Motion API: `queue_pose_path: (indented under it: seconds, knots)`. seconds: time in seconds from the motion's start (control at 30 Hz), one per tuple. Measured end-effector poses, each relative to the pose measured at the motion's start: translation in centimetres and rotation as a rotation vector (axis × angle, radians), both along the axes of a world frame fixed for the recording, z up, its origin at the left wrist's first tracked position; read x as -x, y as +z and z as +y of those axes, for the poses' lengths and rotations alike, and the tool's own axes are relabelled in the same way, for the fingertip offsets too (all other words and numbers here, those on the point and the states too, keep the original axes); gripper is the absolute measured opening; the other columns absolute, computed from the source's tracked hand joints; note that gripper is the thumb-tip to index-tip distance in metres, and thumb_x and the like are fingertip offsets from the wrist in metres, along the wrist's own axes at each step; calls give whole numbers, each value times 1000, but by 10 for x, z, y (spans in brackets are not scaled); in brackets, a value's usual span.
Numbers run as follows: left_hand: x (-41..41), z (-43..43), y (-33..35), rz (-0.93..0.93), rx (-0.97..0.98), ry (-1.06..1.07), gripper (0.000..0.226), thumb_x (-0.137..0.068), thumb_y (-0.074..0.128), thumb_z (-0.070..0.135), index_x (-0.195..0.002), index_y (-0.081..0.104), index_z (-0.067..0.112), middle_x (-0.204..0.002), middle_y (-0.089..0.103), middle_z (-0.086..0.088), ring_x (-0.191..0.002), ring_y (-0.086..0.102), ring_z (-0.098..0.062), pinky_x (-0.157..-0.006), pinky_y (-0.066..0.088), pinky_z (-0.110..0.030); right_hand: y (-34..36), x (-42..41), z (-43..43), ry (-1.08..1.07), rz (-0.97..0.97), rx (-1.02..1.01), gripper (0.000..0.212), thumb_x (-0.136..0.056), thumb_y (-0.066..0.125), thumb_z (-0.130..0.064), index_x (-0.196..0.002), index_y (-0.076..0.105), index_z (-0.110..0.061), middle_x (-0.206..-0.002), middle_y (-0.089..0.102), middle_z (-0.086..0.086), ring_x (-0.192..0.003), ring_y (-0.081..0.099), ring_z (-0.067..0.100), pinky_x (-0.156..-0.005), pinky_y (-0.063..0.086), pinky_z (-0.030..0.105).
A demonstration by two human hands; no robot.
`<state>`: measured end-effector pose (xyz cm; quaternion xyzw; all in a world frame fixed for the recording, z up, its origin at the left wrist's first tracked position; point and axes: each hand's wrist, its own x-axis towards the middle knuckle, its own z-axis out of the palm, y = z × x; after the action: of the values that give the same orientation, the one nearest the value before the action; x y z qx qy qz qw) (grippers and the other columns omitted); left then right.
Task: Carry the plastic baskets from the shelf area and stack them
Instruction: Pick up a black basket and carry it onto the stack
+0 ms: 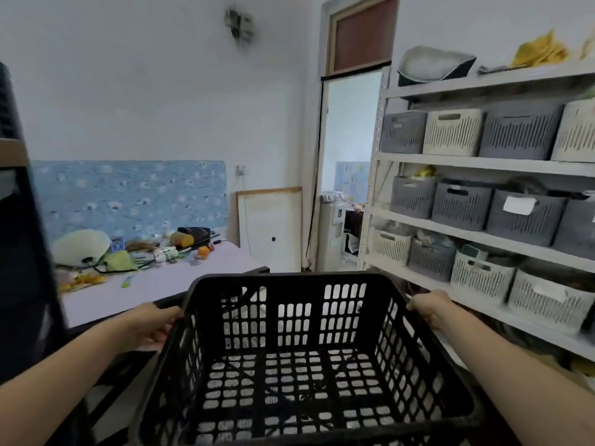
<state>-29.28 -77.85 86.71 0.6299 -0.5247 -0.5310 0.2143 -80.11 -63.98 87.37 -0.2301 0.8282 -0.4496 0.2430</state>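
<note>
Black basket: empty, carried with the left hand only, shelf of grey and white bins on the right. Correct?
Not quite: the head view shows both hands on the black basket, the left hand gripping its left rim and the right hand its right rim. The rest stands: it is empty, and the shelf of grey and white bins is on the right.

Empty black lattice basket, upright, aloft
</note>
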Motion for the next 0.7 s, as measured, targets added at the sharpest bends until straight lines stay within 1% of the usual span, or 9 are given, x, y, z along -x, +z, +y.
queue_pose_path:
  seconds: [0.07,0.13,0.2,0.3,0.33,0.4,0.47,0.6,0.7]
  knots:
    - [10,-8,-12,13,-29,11,25,-97,53,20,-88,58,-2,-55,51,-11,-40,51,-22,-43,48,-24,-9,19,-33,23,-23,-21,16,-76,71,-5,-79,55,-5,-97,62,17,-83,60,31,-82,52,40]
    - [17,-23,-27,1,-40,29,29,-97,53,23,-101,61,-4,-60,55,-13,-46,54,-23,-46,51,-26,-19,28,-66,56,-46,-38,31,-77,72,-6,-102,56,-2,-106,64,21,-93,64,36,-76,51,39]
    - [20,-43,-43,-34,-52,68,27,-96,55,22,-103,61,-4,-56,60,-13,-43,58,-22,-47,52,-28,-36,33,-97,90,-65,-50,45,-73,76,-5,-111,51,-1,-95,62,22,-81,63,34,-64,47,36]
    - [32,-78,-61,-106,-62,123,16,-95,56,13,-97,56,-2,-47,59,-10,-33,55,-19,-40,49,-23,-61,30,-139,88,-86,-102,27,-63,72,-11,-81,52,-5,-61,47,12,-51,45,25,-47,33,30]
    - [38,-93,-66,-125,-62,141,11,-94,55,10,-94,53,-1,-44,55,-9,-29,51,-17,-38,46,-21,-69,29,-157,85,-73,-100,19,-63,68,-11,-70,51,-7,-55,44,10,-48,43,23,-46,31,28]
    - [46,-127,-77,-147,-57,184,11,-94,53,5,-85,47,3,-44,41,-6,-27,38,-14,-36,37,-17,-79,25,-190,78,-73,-87,18,-65,64,-7,-60,47,-9,-50,42,9,-46,43,22,-46,30,27]
    - [50,-168,-89,-152,-61,227,20,-93,52,2,-77,42,6,-41,32,-3,-27,29,-12,-35,30,-14,-91,27,-237,98,-104,-104,21,-68,61,-3,-61,43,-9,-49,39,7,-44,40,21,-45,29,27]
    - [48,-249,-120,-118,-106,296,23,-89,51,-3,-70,43,4,-41,33,-4,-25,29,-12,-35,29,-15,-110,29,-340,137,-171,-96,14,-75,60,-2,-77,47,-6,-57,39,9,-45,38,21,-45,31,26]
    - [41,-301,-149,-163,-164,322,15,-91,58,7,-81,53,-3,-50,45,-11,-27,40,-16,-37,36,-20,-117,25,-409,189,-212,-122,24,-82,53,7,-69,41,-8,-55,31,9,-41,31,18,-34,25,18]
